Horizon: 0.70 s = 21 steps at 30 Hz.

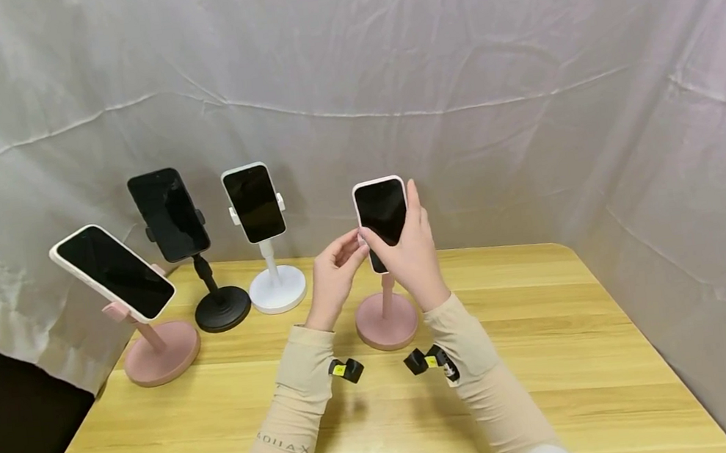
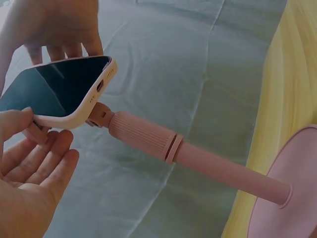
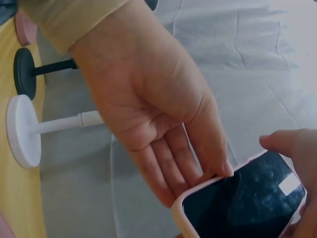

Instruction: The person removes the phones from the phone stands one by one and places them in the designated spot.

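A phone (image 1: 383, 213) in a pale pink case, its screen dark, sits at the top of a pink phone stand (image 1: 387, 321). My left hand (image 1: 331, 278) is at the phone's left edge, where thumb and fingers pinch the stand's pink clamp arm (image 2: 35, 132). My right hand (image 1: 414, 259) grips the phone from the right; its thumb reaches across the front and its index finger lies along the right edge. Fingers of that hand show behind the phone in the left wrist view. The far clamp side is hidden.
Left on the wooden table (image 1: 549, 354) stand another pink stand (image 1: 162, 354) with a tilted phone, a black stand (image 1: 222, 309) and a white stand (image 1: 278, 290), each holding a phone. A grey curtain (image 1: 460, 135) hangs close behind the table.
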### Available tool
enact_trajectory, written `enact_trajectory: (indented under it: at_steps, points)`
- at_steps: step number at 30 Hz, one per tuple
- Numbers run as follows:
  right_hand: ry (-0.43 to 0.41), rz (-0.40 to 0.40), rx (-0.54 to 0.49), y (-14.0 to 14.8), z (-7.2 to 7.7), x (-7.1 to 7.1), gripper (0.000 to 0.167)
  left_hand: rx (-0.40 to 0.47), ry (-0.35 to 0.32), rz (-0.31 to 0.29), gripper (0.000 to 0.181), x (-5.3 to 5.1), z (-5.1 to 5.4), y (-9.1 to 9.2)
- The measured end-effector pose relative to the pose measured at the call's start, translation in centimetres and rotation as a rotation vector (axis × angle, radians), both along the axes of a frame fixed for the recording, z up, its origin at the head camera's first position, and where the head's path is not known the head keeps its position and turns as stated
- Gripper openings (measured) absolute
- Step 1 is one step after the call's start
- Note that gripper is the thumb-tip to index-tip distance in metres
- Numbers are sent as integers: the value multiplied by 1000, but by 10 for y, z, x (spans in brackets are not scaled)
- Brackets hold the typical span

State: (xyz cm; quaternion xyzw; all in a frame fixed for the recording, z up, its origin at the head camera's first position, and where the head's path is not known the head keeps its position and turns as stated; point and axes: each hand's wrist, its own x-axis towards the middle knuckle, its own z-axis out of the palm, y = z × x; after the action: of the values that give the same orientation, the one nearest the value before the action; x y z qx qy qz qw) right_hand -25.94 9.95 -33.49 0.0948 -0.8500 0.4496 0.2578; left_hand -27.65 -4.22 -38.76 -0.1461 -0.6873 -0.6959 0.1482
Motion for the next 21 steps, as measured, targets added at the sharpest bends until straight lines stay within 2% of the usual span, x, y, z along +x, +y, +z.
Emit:
enact_trajectory:
  at_steps: [6,9,15,21]
  points:
    - [-10,-121,87,-15,7,-3,113,1,-1,2,41,-5,-6,-3]
    - [-9,-164,101,-18,7,-7,116,3,1,-17,40,-7,-8,-3]
    - [-19,-205,129,-20,7,-13,116,10,5,-59,40,-10,-10,-6]
    - [-46,-230,139,-19,8,-16,111,-28,1,-64,40,-15,-7,-9]
